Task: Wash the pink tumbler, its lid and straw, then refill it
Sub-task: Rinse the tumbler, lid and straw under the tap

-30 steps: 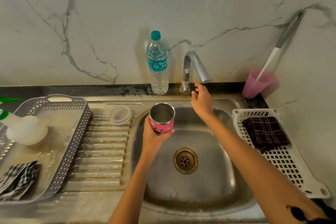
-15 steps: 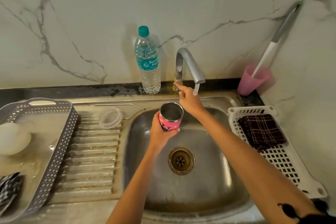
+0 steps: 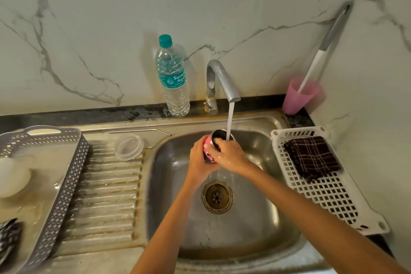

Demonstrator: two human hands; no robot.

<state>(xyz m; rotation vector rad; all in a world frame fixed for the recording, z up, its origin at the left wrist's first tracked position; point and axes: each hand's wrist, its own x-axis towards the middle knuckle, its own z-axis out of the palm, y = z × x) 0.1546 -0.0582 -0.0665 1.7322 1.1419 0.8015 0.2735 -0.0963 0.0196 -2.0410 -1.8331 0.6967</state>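
Observation:
The pink tumbler (image 3: 209, 155) is tilted over the sink under the running stream from the tap (image 3: 222, 80). My left hand (image 3: 199, 158) grips its pink side. My right hand (image 3: 231, 154) lies over its rim with fingers reaching into the steel mouth, wet with water. The clear lid (image 3: 129, 147) lies flat on the ribbed drainboard left of the basin. The metal straw (image 3: 139, 131) lies along the back of the drainboard. A water bottle (image 3: 173, 78) with a teal cap stands behind, left of the tap.
The steel sink (image 3: 255, 218) has a round drain (image 3: 217, 196) below the hands. A grey basket (image 3: 60, 189) sits left with a white object and a checked cloth. A white rack (image 3: 333, 202) holds a dark cloth. A pink cup (image 3: 300, 95) with a brush stands in the corner.
Water now runs from the tap. My right hand left the tap and came onto the tumbler's mouth. My left hand brought the tumbler under the stream and tilted it.

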